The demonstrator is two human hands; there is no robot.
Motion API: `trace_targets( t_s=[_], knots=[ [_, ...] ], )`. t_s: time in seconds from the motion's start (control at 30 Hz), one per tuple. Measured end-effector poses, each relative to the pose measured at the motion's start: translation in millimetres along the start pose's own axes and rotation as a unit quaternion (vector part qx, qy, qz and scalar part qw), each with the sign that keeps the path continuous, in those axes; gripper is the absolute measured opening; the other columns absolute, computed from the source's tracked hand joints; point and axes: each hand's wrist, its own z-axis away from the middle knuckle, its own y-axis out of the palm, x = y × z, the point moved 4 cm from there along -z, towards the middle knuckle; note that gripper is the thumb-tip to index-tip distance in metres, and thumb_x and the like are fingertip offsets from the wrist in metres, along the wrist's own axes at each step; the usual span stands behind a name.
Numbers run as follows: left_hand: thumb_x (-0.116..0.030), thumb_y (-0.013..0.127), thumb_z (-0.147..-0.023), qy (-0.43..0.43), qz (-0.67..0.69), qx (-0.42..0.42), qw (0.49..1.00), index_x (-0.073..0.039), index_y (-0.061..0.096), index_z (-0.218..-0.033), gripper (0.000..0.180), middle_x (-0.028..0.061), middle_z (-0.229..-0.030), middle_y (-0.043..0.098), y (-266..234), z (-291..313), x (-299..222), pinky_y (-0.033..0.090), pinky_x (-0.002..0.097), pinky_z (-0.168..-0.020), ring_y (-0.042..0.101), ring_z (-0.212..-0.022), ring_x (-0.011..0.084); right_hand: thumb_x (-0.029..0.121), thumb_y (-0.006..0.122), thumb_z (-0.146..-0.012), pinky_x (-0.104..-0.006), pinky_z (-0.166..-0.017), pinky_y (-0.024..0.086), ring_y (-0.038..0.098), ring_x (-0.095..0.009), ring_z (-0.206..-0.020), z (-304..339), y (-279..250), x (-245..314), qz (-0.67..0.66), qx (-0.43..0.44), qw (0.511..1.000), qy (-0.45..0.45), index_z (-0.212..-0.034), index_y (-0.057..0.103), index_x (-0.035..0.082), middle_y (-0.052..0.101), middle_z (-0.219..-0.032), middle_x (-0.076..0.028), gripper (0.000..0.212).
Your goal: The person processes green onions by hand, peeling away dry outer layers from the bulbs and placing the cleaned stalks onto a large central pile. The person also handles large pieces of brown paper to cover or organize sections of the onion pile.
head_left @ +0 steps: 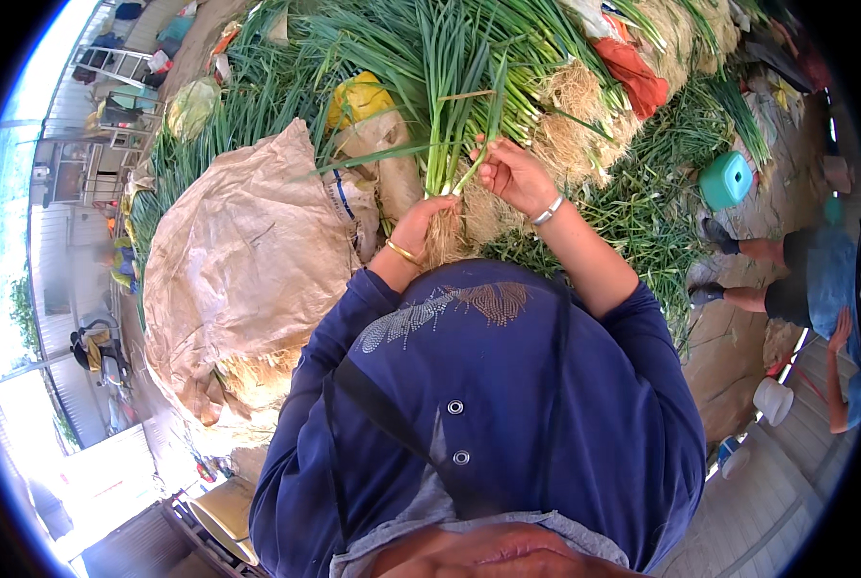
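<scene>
My left hand (417, 227) is closed round the lower white stalks of a bunch of spring onions (438, 140). The bunch stands upright in front of my chest, its pale stringy roots (445, 239) hanging below that grip. On the right, my right hand (519, 179) has its thumb and fingers pinched together on a single stalk at the side of the bunch. Behind both hands lies a big heap of spring onions (353, 43), its root ends (573, 120) facing right.
A beige sack cloth (247, 231) covers a mound at left, with a yellow bag (361, 98) beyond it. Loose green trimmings (633, 226) litter the right side. Farther right are a red bag (635, 79), a turquoise stool (726, 180) and another person (830, 279).
</scene>
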Motion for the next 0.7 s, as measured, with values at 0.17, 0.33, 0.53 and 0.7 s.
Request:
trace_targets(
  t_s=[0.17,0.33,0.53,0.7],
  knots=[
    [-0.011,0.055,-0.086,-0.017,-0.005,-0.019,1.0,0.0,0.056,-0.098,0.016,0.0094,-0.079,0.062,25.2,7.1,6.6,0.052,0.0265,-0.059,0.062,-0.066,0.0162,0.025,0.061,-0.088,-0.0234,-0.049,0.047,0.058,-0.01,-0.054,-8.5,-5.4,-2.1,0.422,-0.072,0.903,-0.028,-0.084,0.053,0.003,0.061,-0.072,-0.005,0.023],
    [-0.012,0.054,-0.086,0.034,0.041,0.012,0.999,-0.002,0.054,-0.092,0.012,0.0055,-0.07,0.057,-5.4,1.2,7.0,0.046,0.0223,-0.052,0.056,-0.058,0.0144,0.027,0.063,-0.086,-0.0239,-0.047,0.045,0.057,-0.009,-0.05,27.9,34.2,-20.4,0.5,-0.046,0.862,-0.065,-0.075,0.052,0.003,0.058,-0.062,-0.003,0.029],
    [-0.012,0.056,-0.086,0.008,0.138,0.037,0.99,-0.001,0.055,-0.088,0.011,0.0062,-0.073,0.058,22.8,17.7,-2.5,0.046,0.0232,-0.05,0.054,-0.058,0.0131,0.021,0.059,-0.09,-0.0233,-0.053,0.045,0.058,-0.012,-0.059,41.0,-24.3,-26.5,0.172,-0.12,0.975,-0.068,-0.087,0.06,0.006,0.061,-0.071,-0.004,0.015],
    [-0.014,0.051,-0.088,-0.084,0.047,0.091,0.991,-0.004,0.049,-0.089,0.01,0.0056,-0.077,0.052,25.7,8.2,12.8,0.041,0.0229,-0.047,0.046,-0.058,0.0116,0.02,0.06,-0.089,-0.0204,-0.049,0.04,0.056,-0.009,-0.058,-18.6,-32.9,-27.0,0.083,-0.112,0.99,0.027,-0.084,0.057,0.008,0.058,-0.071,0.0,0.013]
  ],
)
